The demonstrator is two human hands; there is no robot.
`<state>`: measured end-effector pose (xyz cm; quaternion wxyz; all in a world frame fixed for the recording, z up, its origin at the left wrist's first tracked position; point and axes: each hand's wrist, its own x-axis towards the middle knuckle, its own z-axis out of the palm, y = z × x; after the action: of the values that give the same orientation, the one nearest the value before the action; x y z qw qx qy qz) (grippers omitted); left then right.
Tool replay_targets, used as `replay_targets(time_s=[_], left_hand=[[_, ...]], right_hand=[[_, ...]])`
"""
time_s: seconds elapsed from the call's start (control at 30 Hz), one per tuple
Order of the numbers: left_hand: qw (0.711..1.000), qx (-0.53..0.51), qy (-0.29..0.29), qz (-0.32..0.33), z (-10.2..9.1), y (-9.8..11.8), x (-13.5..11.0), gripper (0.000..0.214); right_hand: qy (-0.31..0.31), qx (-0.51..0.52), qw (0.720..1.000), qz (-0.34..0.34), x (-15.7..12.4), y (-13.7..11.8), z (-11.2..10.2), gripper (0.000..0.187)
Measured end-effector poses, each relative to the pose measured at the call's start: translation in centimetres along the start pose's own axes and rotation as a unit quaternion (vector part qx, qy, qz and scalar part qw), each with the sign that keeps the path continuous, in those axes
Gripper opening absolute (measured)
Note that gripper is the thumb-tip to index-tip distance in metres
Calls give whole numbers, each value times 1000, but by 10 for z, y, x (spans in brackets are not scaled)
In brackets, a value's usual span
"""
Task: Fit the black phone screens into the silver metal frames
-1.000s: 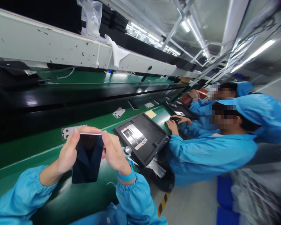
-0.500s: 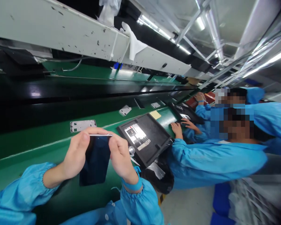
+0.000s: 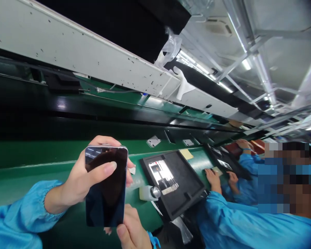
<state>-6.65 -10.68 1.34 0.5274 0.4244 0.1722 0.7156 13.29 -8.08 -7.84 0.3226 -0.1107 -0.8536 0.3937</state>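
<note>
A smartphone [image 3: 106, 204] with a dark, glossy screen faces me, upright above the green bench. My left hand [image 3: 80, 176] is closed around it, thumb lying across the screen and fingertips showing past the right edge. At the phone's lower right corner is my right hand [image 3: 134, 226], its thumb by the bottom edge and some fingertips showing below it; the fingers behind the phone are hidden. A small white scrap [image 3: 132, 170] shows beside the left fingertips.
Right of the phone stand a pale bottle [image 3: 145, 193] with a metal cap and a black tray [image 3: 185, 176] bearing a white printed sheet [image 3: 163, 176]. Metal phone frames [image 3: 153, 141] lie behind. A co-worker's hands [image 3: 214, 180] work farther right. A grey beam [image 3: 98, 45] crosses above.
The phone has come upright, its screen now facing me. My left thumb has moved onto the screen, and my right hand has dropped from the upper side to the lower corner. The view has shifted.
</note>
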Motion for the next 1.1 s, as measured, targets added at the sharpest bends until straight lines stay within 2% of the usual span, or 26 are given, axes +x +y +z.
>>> replay_targets(time_s=[0.1, 0.23, 0.33, 0.43, 0.5, 0.57, 0.63, 0.7, 0.8, 0.93, 1.1], left_hand=[[1000, -10, 1, -16, 1, 0, -2, 24], [999, -18, 7, -30, 2, 1, -6, 23], [999, -16, 4, -27, 2, 1, -6, 24], [999, 1, 30, -36, 4, 0, -3, 23], [996, 6, 80, -30, 6, -2, 1, 22], [990, 8, 137, -14, 8, -5, 7, 22], [983, 16, 185, 0, 7, -9, 15, 24], [976, 24, 218, 2, 3, -13, 23, 28], [969, 22, 248, -7, -2, -16, 33, 27], [960, 12, 279, 5, -5, -15, 37, 19], [957, 15, 289, 8, -5, -10, 37, 15]], right_hand=[[-26, 41, 999, -2, 2, 6, 5, 55], [-48, 56, 997, 13, -2, 16, 12, 59], [-29, 74, 997, -2, -2, 19, 17, 57], [24, 87, 996, -9, 2, 16, 24, 58], [52, 97, 994, 23, 7, 12, 28, 60], [48, 132, 986, 88, 12, 10, 31, 63], [44, 190, 968, 155, 17, 12, 32, 67], [43, 243, 950, 194, 23, 15, 33, 68], [32, 298, 930, 211, 34, 15, 33, 68], [-11, 347, 911, 223, 46, 6, 36, 65], [-15, 375, 889, 263, 52, -1, 42, 61]])
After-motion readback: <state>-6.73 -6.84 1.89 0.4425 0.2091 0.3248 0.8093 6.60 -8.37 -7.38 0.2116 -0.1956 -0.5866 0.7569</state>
